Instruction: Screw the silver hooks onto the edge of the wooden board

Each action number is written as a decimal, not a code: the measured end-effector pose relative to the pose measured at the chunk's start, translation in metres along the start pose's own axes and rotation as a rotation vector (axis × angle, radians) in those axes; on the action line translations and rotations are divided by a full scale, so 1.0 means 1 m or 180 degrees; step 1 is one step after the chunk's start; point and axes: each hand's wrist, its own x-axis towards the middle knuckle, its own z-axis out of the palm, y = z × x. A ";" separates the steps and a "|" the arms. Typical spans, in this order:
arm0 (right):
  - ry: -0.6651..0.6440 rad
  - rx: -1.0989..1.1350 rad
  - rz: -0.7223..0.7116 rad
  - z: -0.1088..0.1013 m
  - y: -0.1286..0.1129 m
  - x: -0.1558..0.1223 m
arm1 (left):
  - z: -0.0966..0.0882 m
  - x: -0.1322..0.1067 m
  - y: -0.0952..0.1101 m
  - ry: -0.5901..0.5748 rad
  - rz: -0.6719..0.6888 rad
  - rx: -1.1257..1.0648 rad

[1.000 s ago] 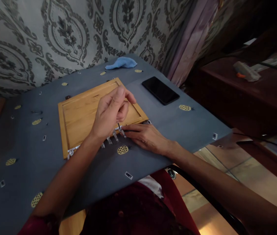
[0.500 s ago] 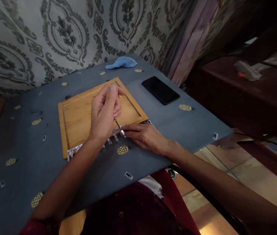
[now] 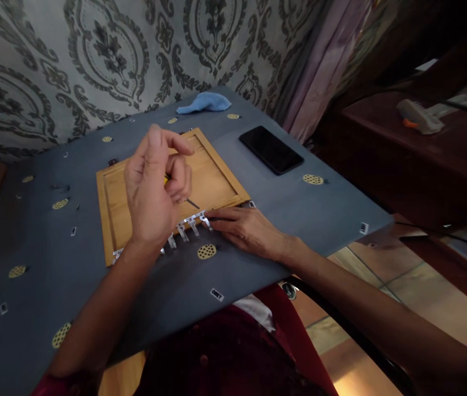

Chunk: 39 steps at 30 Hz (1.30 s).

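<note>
A wooden framed panel (image 3: 212, 181) lies flat on the grey table (image 3: 307, 214). Along its near edge runs a metal strip with several small hooks (image 3: 183, 230). My left hand (image 3: 154, 187) is raised above the panel, fingers closed on a thin screwdriver (image 3: 192, 203) with a yellow handle partly hidden in the palm; its tip points toward the hooks. My right hand (image 3: 250, 231) rests flat on the table, fingertips pressed on the right end of the metal strip.
A black phone (image 3: 271, 149) lies right of the panel. A blue cloth (image 3: 204, 103) sits at the table's far edge by the patterned wall. Small yellow perforated discs (image 3: 207, 252) and tiny screws are scattered on the table. Dark wooden furniture (image 3: 423, 154) stands to the right.
My left hand has lifted up and to the left with the screwdriver, drawing its tip away from the hooks. My right hand has stayed on the strip.
</note>
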 end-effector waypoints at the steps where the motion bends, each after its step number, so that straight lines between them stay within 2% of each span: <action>1: 0.0015 -0.0002 -0.0009 0.000 0.000 0.000 | 0.000 -0.001 0.001 0.0022 -0.0027 0.0001; 4: 0.0029 0.0002 -0.0001 0.001 0.001 -0.001 | 0.001 -0.003 -0.002 -0.0012 -0.0134 0.0061; 9: 0.0013 0.0015 -0.0009 0.001 0.001 -0.001 | -0.001 -0.005 -0.013 -0.0120 -0.0057 0.0189; 19: 0.0050 -0.0048 -0.0051 -0.001 -0.001 0.001 | -0.004 -0.006 -0.020 -0.0094 -0.0160 0.0359; 25: 0.0028 0.0024 -0.0005 -0.001 -0.001 0.001 | -0.005 -0.007 -0.020 -0.0313 -0.0137 0.0614; 28: 0.0019 0.0108 0.0014 0.000 -0.001 0.001 | -0.002 -0.008 -0.019 -0.0228 -0.0085 0.0755; 33: -0.0014 0.0123 0.0051 -0.001 -0.002 0.002 | 0.006 -0.007 -0.022 -0.0156 -0.0196 0.0597; 39: -0.0063 0.0011 0.0043 -0.004 -0.003 0.002 | 0.008 0.002 -0.026 -0.0582 -0.0231 0.0278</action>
